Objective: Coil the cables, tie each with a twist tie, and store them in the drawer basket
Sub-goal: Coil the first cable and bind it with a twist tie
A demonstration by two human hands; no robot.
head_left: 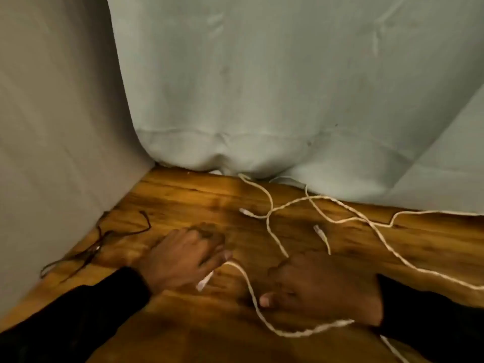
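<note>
Two hands laid on brown wooden surface (pixel 183 195): left hand (pixel 180 258) flat, white cable end (pixel 205 281) pinned beneath fingers; right hand (pixel 322 286) curled, grip unclear. White braided cables (pixel 269 218) sprawled uncoiled; thin dark cable (pixel 104 237) left.

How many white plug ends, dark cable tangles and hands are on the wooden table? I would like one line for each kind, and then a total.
White plug ends: 3
Dark cable tangle: 1
Hands: 2, the left hand and the right hand
Total: 6
The white cables cross too much to be counted apart.
</note>
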